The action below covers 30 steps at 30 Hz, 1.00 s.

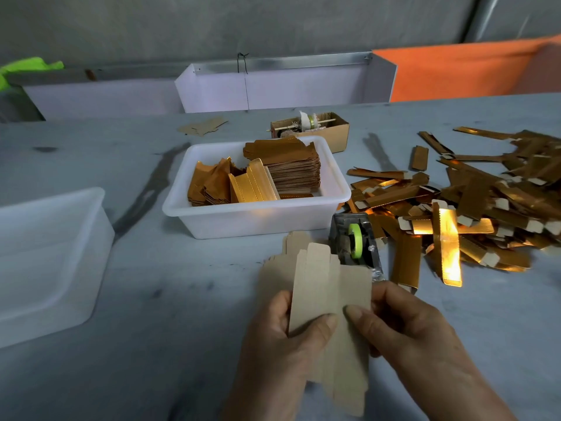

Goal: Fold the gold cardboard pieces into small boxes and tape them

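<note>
Lower centre of frame: both hands hold one flat cardboard piece (331, 302), plain brown side toward the camera, long axis roughly upright, above the grey table (182, 314). Left hand (282, 344) grips its left edge, thumb curled over the front face; right hand (406, 326) pinches its right part, thumb on the front, fingers behind. Just beyond the piece, centre-right: tape dispenser (355, 241) with a green roll, partly hidden by the piece's top flaps. Centre: white tub (255, 220) holding a stack of flat gold blanks (288, 165) at its right and loose gold pieces at its left. Right of frame: scattered heap of folded gold boxes (473, 205) on the table, some glaring. Left edge: second white tub (48, 256). Behind the centre tub: small brown carton (321, 129).
</note>
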### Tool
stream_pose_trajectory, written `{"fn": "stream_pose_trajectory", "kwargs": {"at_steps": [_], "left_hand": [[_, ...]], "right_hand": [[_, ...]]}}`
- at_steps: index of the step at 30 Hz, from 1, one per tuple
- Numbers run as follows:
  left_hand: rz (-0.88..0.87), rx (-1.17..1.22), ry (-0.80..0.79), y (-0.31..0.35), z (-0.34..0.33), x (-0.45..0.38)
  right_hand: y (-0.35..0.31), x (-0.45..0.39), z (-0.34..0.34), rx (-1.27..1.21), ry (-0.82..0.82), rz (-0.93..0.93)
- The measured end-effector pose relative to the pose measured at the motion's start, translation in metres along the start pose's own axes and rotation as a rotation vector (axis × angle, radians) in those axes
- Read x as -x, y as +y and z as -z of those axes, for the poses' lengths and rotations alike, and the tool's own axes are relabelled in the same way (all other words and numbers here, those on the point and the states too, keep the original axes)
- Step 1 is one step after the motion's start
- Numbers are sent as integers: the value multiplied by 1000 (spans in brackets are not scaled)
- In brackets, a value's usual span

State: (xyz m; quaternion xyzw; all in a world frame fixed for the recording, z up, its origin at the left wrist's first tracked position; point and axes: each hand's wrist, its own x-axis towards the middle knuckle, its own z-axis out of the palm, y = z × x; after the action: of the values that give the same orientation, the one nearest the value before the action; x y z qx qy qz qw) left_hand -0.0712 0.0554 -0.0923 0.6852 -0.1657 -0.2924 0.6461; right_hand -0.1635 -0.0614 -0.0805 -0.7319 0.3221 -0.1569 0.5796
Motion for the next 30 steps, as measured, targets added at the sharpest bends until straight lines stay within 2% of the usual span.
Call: {"fn": "stream_pose_trajectory", "kwargs": {"at_steps": [3, 7, 12, 15, 21, 24, 27, 30], "left_hand": [[20, -2, -66, 6, 2, -2], [47, -35, -69, 7, 3, -5], [-55, -164, 88, 0, -10, -2], [-121, -222, 137, 2, -17, 3], [-113, -142, -62, 8, -10, 7], [-109, -197, -78, 5, -2, 3], [-29, -158, -205, 6, 2, 1], [8, -77, -313, 4, 1, 1]], "right_hand": [[-1, 1, 4, -116, -91, 4], [-1, 3, 5, -116, -118, 27], [-3, 8, -4, -70, -13, 107], [-3, 13, -13, -135, 26, 160], [-1, 11, -11, -237, -17, 119], [-2, 8, -8, -179, -50, 77], [0, 5, -4, -107, 7, 31], [0, 2, -3, -271, -63, -52]]}}
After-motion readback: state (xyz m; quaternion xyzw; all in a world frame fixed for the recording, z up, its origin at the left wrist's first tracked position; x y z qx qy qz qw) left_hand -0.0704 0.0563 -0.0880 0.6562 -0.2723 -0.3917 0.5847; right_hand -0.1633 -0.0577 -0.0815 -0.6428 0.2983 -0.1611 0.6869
